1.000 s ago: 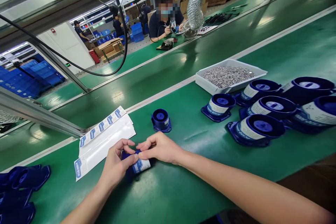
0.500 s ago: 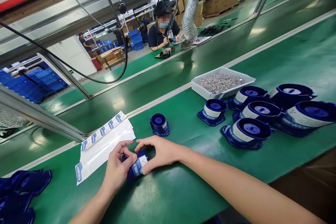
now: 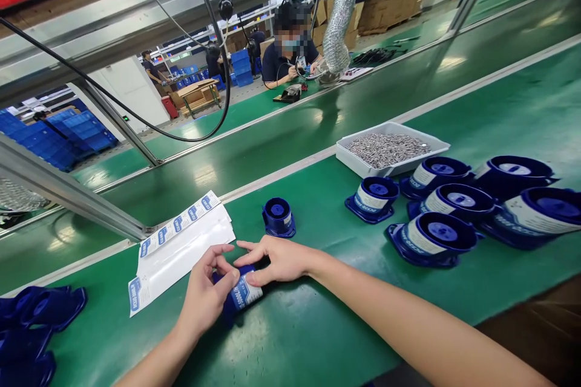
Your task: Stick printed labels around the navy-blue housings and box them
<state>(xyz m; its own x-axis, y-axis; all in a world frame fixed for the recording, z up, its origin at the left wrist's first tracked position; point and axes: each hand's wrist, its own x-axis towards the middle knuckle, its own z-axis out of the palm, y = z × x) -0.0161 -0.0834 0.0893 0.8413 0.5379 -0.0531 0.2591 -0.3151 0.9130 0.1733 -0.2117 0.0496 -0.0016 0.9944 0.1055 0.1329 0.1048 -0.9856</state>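
A round blue plastic housing (image 3: 230, 315) lies tilted on its side on the green work surface, between my two hands. A white and blue label (image 3: 249, 293) sits on its curved wall. My left hand (image 3: 206, 290) grips the housing from the left, thumb at the label's edge and fingers curled. From the right, my right hand (image 3: 284, 261) closes around the upper side, its thumb pressing near the label's top edge. Part of the housing is hidden by my fingers. Just beyond stands another labelled blue housing (image 3: 278, 217). White label sheets (image 3: 181, 254) lie to the left.
Several labelled blue housings (image 3: 438, 239) stand at the right, near a white tray (image 3: 393, 168) of small metal parts. More blue housings (image 3: 34, 320) lie at the lower left. A metal post (image 3: 82, 187) rises at the left. Across the line sits a co-worker (image 3: 290, 54).
My right thumb has shifted up along the label, and more of the label's right part now shows. The camera view has moved slightly. My left hand keeps its hold.
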